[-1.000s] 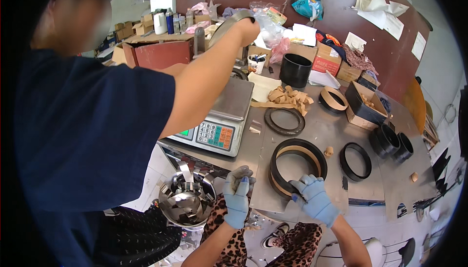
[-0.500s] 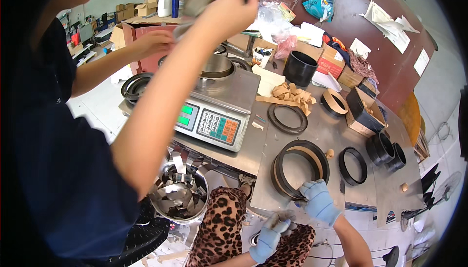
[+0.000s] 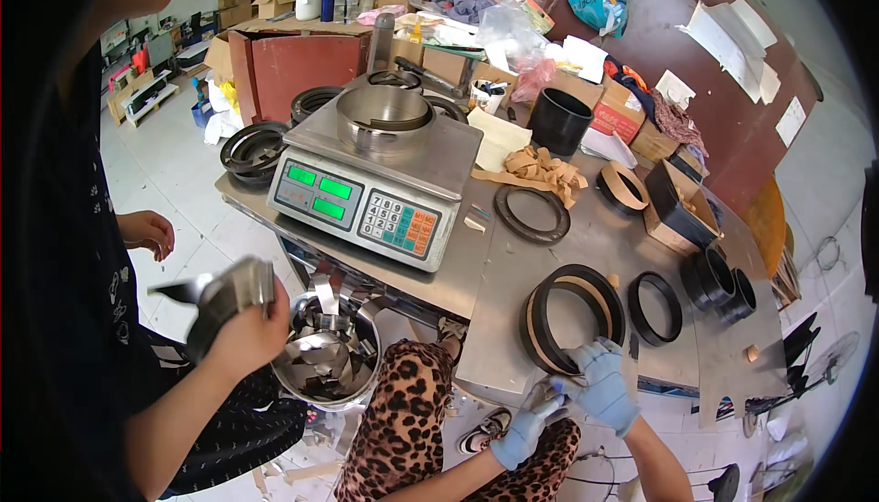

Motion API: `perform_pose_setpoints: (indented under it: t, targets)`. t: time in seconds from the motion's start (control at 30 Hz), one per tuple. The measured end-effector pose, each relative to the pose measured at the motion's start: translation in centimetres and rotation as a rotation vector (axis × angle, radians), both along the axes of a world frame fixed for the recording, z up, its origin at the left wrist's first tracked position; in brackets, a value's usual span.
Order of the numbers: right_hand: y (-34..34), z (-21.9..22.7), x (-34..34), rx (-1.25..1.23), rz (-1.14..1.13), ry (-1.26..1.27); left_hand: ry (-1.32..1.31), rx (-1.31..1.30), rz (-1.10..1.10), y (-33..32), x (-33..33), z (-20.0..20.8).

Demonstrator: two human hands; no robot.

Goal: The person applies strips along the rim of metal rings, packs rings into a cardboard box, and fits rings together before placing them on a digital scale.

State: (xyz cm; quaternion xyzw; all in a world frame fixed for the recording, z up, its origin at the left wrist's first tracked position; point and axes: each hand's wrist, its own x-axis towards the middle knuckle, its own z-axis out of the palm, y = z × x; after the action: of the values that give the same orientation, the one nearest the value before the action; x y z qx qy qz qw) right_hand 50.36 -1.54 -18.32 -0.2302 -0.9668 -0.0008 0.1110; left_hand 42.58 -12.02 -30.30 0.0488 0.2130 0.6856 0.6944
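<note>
We see our two hands close together at the near edge of the metal surface [image 3: 604, 247], both in light blue gloves. Our right hand [image 3: 604, 387] lies over the near rim of a thick black ring [image 3: 540, 342] lined with a tan band, its fingers bent; we cannot tell whether they grip the rim. Our left hand [image 3: 524, 431] is just below and left of it, fingers drawn narrowly together beside the right fingertips, and we cannot make out whether anything is pinched there. The black ring sits at the front of the surface, between a flat dark ring [image 3: 540, 237] farther back and a slimmer black ring [image 3: 655, 335] on its right. Behind these we have a heap of tan strips [image 3: 540, 172], a black cylinder [image 3: 560, 122] and an open box [image 3: 673, 227]. On our left stands a weighing scale [image 3: 362, 206] (its green displays are lit) bearing a shiny metal ring [image 3: 375, 140]. Below it, a bucket [image 3: 371, 348] holds curled metal strips [image 3: 320, 351]. Beside that, a co-worker's hand [image 3: 252, 339] grips a bent metal piece [image 3: 229, 299], blurred in our view.
</note>
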Motion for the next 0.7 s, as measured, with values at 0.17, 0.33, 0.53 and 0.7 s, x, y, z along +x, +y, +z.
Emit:
perform_pose_setpoints:
  t: [0.17,0.33,0.53,0.7]
  targets:
    - [1.0,0.7,1.6,-0.068,0.057,-0.105,-0.126,0.066,0.072,0.7,0.5,-0.3]
    - [-1.5,2.5,0.8,-0.049,0.064,0.029,-0.210,0.080,0.082,0.6,1.8,-2.0]
    - [-1.8,-0.1,2.3,-0.075,0.007,0.147,-0.228,0.189,0.135,0.9,3.0,-3.2]
    - [-1.3,0.8,2.6,-0.138,0.045,0.098,-0.190,0.183,0.153,0.9,3.0,-2.8]
